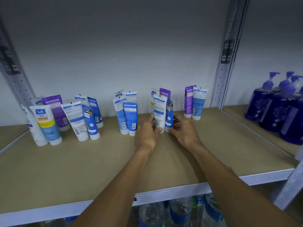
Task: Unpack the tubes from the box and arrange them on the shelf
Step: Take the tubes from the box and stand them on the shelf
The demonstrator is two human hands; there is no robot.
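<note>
Several white, blue and purple tubes stand cap-down in groups on the tan shelf board (pixel 82 169). A cluster of tubes (pixel 161 110) stands at the middle right, near the back. My left hand (pixel 147 136) grips the white tube (pixel 159 113) low at the cluster's left side. On the right side my right hand (pixel 183 131) holds the blue tube (pixel 169 115) near its cap. Other groups stand at the left (pixel 65 118), centre (pixel 127 115) and right (pixel 195 103). The box is not in view.
Grey perforated uprights (pixel 224 76) frame the bay. Dark blue pump bottles (pixel 278 108) fill the neighbouring shelf at right. Below the white front edge (pixel 164 194) are wrapped water bottles (pixel 180 212). The wall lies close behind the tubes.
</note>
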